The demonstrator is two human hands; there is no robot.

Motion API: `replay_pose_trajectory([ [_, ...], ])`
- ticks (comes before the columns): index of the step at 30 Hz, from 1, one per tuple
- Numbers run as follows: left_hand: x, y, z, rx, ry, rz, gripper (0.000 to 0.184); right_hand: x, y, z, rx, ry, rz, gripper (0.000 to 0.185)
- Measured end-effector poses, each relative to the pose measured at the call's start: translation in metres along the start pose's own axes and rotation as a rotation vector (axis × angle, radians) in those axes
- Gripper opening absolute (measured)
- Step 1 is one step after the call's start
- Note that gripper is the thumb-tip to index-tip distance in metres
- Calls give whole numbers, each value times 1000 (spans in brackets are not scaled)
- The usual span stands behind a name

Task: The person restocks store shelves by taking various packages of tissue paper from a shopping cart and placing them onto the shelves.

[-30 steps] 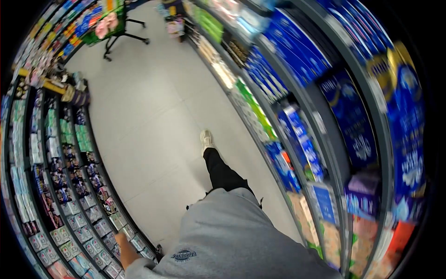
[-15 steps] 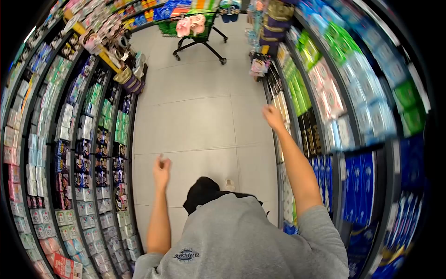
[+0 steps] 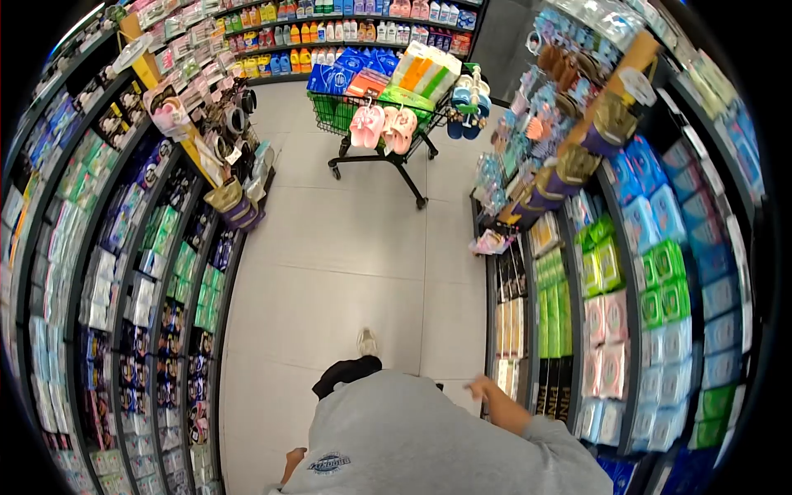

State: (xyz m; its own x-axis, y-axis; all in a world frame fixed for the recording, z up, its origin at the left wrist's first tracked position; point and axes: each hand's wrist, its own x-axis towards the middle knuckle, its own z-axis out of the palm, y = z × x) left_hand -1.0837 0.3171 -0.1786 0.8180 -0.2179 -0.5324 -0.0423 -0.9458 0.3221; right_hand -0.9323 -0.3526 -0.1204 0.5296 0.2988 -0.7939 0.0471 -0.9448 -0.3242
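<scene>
Packs by the right hand: pale packs [image 3: 507, 376] are stacked low on the right shelving [image 3: 531, 326], just beside the hand; whether they are touched cannot be told.
Right hand [image 3: 478, 386]: held out over the aisle's edge, one finger extended and the others loosely curled; nothing is seen in its grasp.
Left hand [image 3: 294, 456]: partly hidden beside the grey shirt [image 3: 429, 429]; finger spread and grip cannot be told.
Left shelving [image 3: 222, 330]: set apart from the left hand by a strip of floor [image 3: 330, 247], and filled with small packets.
Shoe [image 3: 367, 341]: one pale shoe is shown on the floor, ahead of the shirt.
Cart [image 3: 330, 120]: stood farther up the aisle, well apart from both hands, and loaded with blue packs [image 3: 338, 80]; pink slippers [image 3: 367, 126] are hung on its near side, blue slippers [image 3: 472, 124] at its right end.
Far shelves [image 3: 330, 35]: lined with colourful bottles beyond the cart.
</scene>
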Motion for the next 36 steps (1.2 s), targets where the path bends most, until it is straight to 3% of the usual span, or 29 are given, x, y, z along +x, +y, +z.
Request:
replay_pose_trajectory([
  [1, 14, -4, -8, -17, 84, 9, 36, -7, 16, 21, 481, -114, 402, 37],
  [2, 24, -8, -15, -32, 167, 20, 34, -24, 35, 39, 1124, 12, 670, 38],
  [3, 57, -15, -41, -234, 9, -197, 28, -32, 45, 36, 1133, -8, 678, 38],
  [4, 99, -14, -82, -697, -82, -660, 24, -41, 52, 34, 1247, 65, 825, 34],
  [5, 143, -8, -121, -1078, 22, -1022, 22, -44, 59, 32, 1358, 149, 972, 29],
  [6, 186, 12, -181, -1141, 124, -1056, 22, -37, 60, 27, 1464, 243, 1117, 25],
  [7, 235, 8, -220, -1183, 170, -906, 21, -42, 19, -27, 1477, 364, 1179, 20],
  [9, 336, 6, -295, -1139, 298, -578, 21, -6, -6, -87, 1414, 398, 1018, 21],
  [11, 412, 54, -397, -1109, 371, -417, 25, 65, 1, -133, 1359, 385, 904, 25],
  [12, 447, 77, -433, -1177, 444, -283, 27, 159, 79, -73, 872, 501, 385, 25],
  [13, 475, 105, -472, -1157, 459, -250, 29, 151, 18, -186, 611, 278, 426, 20],
  [14, 498, 130, -502, -1137, 474, -216, 31, 209, 24, -205, 800, 518, 421, 30],
  [15, 522, 143, -512, -1130, 478, -214, 31, 225, -4, -279, 811, 593, 495, 31],
  [16, 546, 155, -524, -1078, 435, -161, 32, 237, -24, -343, 792, 723, 397, 33],
  [17, 571, 163, -538, -1021, 395, -108, 33, 237, -46, -419, 849, 659, 362, 34],
  [19, 621, 151, -523, -914, 329, -97, 31, 280, -48, -518, 698, 829, 285, 40],
  [22, 628, 134, -523, -860, 218, -233, 30, 327, -62, -649, 442, 1254, 107, 37],
  [23, 620, 134, -535, -918, 140, -340, 28, 327, -74, -701, 412, 1282, -29, 35],
  [24, 612, 138, -543, -982, 61, -450, 27, 346, -76, -743, 349, 1229, 22, 41],
  [26, 589, 127, -547, -1052, 171, -541, 25, 356, -94, -812, 146, 1609, -154, 38],
  [27, 577, 121, -550, -1103, 288, -589, 23, 376, -90, -835, 53, 1616, -118, 38],
  [29, 547, 112, -549, -1130, 313, -705, 22, 409, -76, -865, -18, 1609, -97, 38],
  [30, 532, 107, -548, -1159, 325, -788, 22, 424, -69, -873, 37, 1454, -3, 39],
  [31, 518, 101, -543, -1134, 280, -874, 22, 436, -68, -875, 87, 1293, 90, 41],
  [36, 484, 105, -538, -1074, 73, -1156, 22, 450, -77, -881, 120, 1333, 117, 37],
])
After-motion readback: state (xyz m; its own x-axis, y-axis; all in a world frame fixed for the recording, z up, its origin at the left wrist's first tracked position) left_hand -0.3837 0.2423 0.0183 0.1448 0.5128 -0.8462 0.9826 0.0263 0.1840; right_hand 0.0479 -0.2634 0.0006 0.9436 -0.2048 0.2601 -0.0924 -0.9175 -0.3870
